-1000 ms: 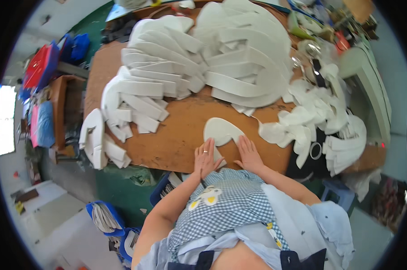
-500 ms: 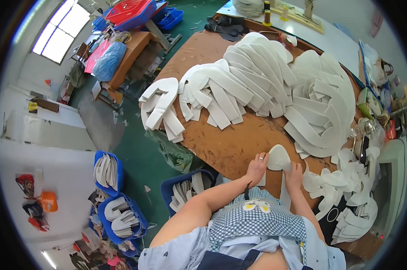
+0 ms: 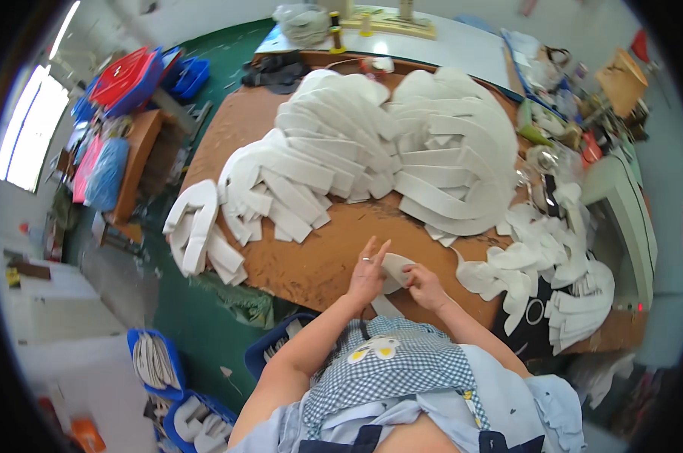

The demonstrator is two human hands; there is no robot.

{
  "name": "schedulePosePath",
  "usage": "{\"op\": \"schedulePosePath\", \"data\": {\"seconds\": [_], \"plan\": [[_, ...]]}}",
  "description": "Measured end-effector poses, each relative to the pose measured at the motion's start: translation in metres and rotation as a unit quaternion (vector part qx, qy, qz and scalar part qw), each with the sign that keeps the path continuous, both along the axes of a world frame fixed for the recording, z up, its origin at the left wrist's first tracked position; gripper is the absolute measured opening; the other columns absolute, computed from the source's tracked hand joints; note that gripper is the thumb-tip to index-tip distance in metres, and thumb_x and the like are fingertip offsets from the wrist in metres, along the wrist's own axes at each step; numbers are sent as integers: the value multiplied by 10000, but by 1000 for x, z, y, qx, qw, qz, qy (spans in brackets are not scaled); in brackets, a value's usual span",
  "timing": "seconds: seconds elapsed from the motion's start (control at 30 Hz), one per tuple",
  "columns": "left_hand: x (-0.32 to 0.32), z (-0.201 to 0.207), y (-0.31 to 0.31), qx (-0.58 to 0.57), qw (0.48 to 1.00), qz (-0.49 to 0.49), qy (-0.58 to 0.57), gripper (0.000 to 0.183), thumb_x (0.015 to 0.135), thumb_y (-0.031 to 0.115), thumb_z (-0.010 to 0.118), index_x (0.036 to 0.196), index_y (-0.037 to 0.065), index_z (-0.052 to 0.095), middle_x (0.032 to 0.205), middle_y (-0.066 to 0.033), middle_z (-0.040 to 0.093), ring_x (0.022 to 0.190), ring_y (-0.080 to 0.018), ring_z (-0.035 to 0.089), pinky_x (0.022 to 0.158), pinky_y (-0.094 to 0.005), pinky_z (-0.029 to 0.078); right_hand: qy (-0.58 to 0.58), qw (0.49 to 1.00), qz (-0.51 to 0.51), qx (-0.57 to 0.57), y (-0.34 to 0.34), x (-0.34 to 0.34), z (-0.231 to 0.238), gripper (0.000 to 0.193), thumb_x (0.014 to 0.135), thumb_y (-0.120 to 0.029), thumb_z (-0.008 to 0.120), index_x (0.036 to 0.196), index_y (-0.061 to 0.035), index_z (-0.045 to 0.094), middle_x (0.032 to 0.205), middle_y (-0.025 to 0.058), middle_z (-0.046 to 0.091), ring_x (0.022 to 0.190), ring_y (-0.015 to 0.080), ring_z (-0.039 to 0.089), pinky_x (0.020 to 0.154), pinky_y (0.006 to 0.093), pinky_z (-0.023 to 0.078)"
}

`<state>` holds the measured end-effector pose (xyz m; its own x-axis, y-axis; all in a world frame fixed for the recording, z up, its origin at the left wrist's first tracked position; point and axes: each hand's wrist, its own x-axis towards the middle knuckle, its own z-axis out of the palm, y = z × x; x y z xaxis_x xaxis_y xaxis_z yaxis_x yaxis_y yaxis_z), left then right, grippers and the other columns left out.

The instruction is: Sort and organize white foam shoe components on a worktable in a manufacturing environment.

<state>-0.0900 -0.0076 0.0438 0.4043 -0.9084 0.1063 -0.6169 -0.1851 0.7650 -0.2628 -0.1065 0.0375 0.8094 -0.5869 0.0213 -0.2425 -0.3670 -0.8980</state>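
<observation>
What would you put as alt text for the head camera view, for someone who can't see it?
Seen from above, a person's left hand and right hand hold a white curved piece at the near edge of a brown worktable. Large fanned stacks of white cut pieces cover the table, and blue bins sit on the green floor.

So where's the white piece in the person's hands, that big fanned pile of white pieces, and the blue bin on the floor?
white piece (image 3: 396, 269), head view, its bare middle between both hands.
fanned pile (image 3: 372, 158), head view, centre of the stack.
blue bin (image 3: 134, 343), head view, its left rim.
</observation>
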Motion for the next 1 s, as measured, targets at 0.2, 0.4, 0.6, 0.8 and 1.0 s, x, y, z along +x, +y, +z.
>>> {"op": "schedulePosePath", "data": {"seconds": [0.2,0.4,0.6,0.8,1.0], "plan": [[26,-5,8,-11,974,-208,-84,314,656,-17,679,948,96,663,1276,-124,510,1261,-356,392,1019,-433,387,-9,997,24,75,10,-13,-30,271,721,-11,567,990,-37,596,1056,124,653,897,291,644,801,373,502],[84,61,11,138,982,-122,38,192,738,2,613,926,37,615,908,-165,637,899,-356,611,792,-406,476,222,944,-14,243,0,-10,14,578,930,-526,426,1271,-70,528,1225,144,601,1140,308,553,986,397,406],[264,159,1,35,997,-33,-58,226,809,16,612,1035,17,599,880,-82,627,847,-187,591,747,-312,466,187,947,30,258,4,-18,0,425,956,-415,437,1082,-59,632,1291,123,539,1209,308,489,1017,380,379],[440,184,-33,177,975,-56,-126,344,753,7,623,1091,-26,565,924,-153,629,885,-227,596,811,-341,470,229,940,236,-92,18,-32,-17,424,692,-19,659,1111,-61,601,1480,96,341,1403,245,256,1066,396,323],[401,111,-87,38,920,17,-389,465,766,52,648,1220,29,552,1079,-242,617,975,-401,583,831,-410,466,235,943,174,-158,11,-51,-30,439,712,-27,658,1142,-78,585,1498,72,314,1419,231,215,1097,393,274]]}}
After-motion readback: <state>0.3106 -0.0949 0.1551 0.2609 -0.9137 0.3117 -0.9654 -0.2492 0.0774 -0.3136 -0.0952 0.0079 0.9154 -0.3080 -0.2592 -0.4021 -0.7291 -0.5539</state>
